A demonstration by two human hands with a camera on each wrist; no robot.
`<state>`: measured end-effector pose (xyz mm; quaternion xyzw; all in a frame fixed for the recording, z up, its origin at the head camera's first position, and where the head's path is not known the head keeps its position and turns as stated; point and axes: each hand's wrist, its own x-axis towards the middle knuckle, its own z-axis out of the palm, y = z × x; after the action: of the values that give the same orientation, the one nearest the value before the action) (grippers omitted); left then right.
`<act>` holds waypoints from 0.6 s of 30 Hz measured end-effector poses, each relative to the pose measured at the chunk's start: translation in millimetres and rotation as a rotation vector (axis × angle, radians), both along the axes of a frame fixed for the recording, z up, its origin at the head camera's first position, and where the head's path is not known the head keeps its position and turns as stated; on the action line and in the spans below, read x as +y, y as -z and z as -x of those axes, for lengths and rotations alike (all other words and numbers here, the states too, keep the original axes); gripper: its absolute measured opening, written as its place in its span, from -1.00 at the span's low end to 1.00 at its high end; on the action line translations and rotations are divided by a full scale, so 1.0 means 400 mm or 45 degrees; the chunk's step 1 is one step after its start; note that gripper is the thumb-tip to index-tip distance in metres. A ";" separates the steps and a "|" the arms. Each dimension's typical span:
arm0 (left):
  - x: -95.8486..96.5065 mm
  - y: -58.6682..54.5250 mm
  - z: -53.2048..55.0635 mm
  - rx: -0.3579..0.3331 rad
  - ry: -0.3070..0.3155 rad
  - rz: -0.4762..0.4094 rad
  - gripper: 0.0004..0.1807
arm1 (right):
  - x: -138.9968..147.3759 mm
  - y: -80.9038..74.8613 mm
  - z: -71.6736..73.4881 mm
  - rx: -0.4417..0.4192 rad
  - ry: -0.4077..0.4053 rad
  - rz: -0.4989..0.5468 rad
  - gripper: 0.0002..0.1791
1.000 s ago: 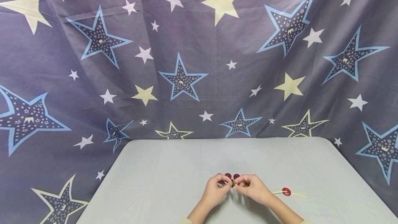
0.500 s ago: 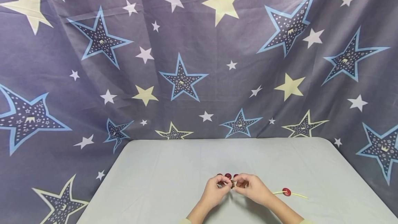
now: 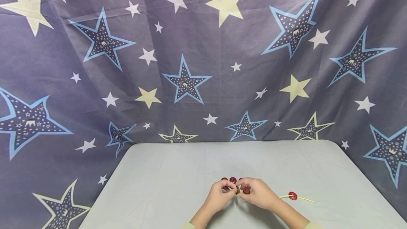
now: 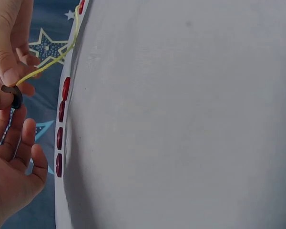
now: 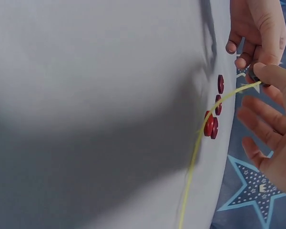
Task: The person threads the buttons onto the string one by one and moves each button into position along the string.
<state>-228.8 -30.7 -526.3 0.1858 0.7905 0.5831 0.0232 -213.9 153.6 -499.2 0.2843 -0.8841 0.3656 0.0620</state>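
Observation:
My left hand (image 3: 217, 196) pinches a dark round button (image 4: 16, 98) between thumb and fingertips, above the table. Right against it, the thumb and forefinger of my right hand (image 3: 260, 194) pinch a yellow cord (image 4: 47, 66) at the button. Whether the cord's end is through a hole is hidden by the fingertips. From the right hand the cord (image 5: 195, 152) curves down to the table, where a red button (image 3: 293, 196) is threaded near its other end. The other fingers of both hands are loosely bent.
Just beyond the hands, several red and dark red buttons (image 3: 233, 180) lie on the pale covered table (image 3: 178, 169); the hands partly cover some. A dark star-patterned cloth (image 3: 203, 45) hangs behind the table and along its sides.
My right forefinger and thumb have shifted slightly, so a red button shows between them and another beyond is more covered. The left hand stays nearly still on the dark button.

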 end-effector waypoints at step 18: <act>-0.005 0.008 0.002 -0.051 0.090 0.060 -0.95 | 0.002 -0.033 -0.010 0.271 0.075 -0.459 -0.76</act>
<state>-229.6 -32.9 -529.4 0.2012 0.7965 0.5666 0.0640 -209.8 154.6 -486.1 0.3019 -0.9316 0.1676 0.1138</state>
